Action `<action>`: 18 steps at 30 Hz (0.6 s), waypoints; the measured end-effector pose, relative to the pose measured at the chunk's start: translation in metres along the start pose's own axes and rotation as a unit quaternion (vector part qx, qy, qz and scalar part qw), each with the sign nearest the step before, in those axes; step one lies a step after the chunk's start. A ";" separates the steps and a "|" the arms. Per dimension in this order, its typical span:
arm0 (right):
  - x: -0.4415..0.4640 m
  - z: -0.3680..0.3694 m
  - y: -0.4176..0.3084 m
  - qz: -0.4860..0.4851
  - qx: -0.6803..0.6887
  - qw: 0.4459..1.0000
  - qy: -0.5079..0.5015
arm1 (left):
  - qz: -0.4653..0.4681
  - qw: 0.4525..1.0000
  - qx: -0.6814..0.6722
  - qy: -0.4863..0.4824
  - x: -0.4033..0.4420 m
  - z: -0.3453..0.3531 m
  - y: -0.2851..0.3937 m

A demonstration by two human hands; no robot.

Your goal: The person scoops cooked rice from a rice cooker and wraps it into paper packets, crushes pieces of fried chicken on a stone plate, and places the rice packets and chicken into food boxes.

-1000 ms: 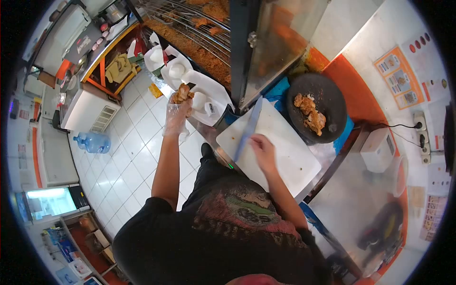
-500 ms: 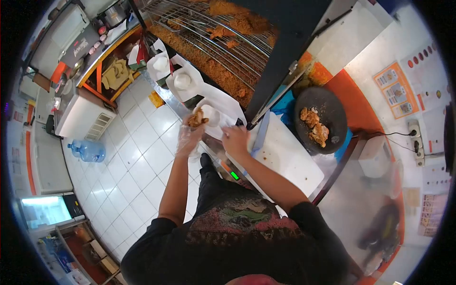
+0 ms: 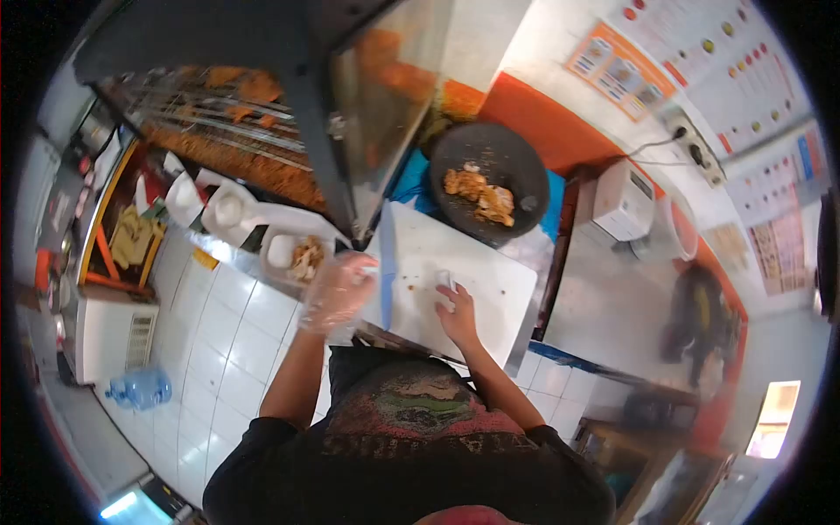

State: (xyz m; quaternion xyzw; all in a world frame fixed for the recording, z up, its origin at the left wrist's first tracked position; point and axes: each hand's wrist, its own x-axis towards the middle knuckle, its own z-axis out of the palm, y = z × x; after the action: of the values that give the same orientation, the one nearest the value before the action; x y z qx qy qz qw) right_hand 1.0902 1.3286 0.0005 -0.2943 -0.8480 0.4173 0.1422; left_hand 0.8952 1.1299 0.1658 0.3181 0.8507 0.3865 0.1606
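My left hand (image 3: 339, 293), in a clear plastic glove, is beside an open paper box (image 3: 273, 278) at the counter's edge. Its fingers look bent but blurred. A white mound of rice (image 3: 282, 251) and a piece of fried chicken (image 3: 307, 259) lie in that box. Over the white cutting board (image 3: 490, 289), my bare right hand (image 3: 457, 313) has its fingers spread. Its fingertips are by a small white object (image 3: 445, 278) too small to name. A long bluish blade, apparently a knife (image 3: 388, 262), lies along the board's left side.
Behind the board stands a dark stone mortar (image 3: 488, 179) with chicken pieces (image 3: 481, 197). Two more boxes with white mounds (image 3: 229, 210) line the counter at left. A glass-sided display case (image 3: 236, 131) holds fried food. A water jug (image 3: 140, 388) lies on the tiled floor.
The view has swung right. The fried chicken has left my left hand and now lies in the box. My right hand has moved right from the box's side to over the board, its fingers opened.
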 end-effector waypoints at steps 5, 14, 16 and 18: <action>0.007 -0.010 -0.006 0.034 0.137 0.989 -0.042 | 0.179 0.983 -0.049 0.001 0.120 0.126 0.023; -0.085 -0.060 0.050 0.134 0.153 0.978 0.036 | 0.240 0.875 0.374 -0.192 0.277 0.175 0.076; -0.110 -0.072 0.070 0.207 0.212 0.951 0.093 | 0.268 0.882 0.343 -0.182 0.281 0.184 0.063; -0.129 -0.084 0.078 0.230 0.214 0.938 0.143 | 0.345 0.891 0.272 -0.112 0.287 0.192 0.040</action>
State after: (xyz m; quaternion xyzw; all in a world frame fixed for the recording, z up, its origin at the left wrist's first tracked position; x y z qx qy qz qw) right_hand 1.2628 1.3387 -0.0094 -0.5005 -0.6182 0.5640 0.2218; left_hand 0.7976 1.4474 0.0635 0.6643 0.7354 0.1325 0.0180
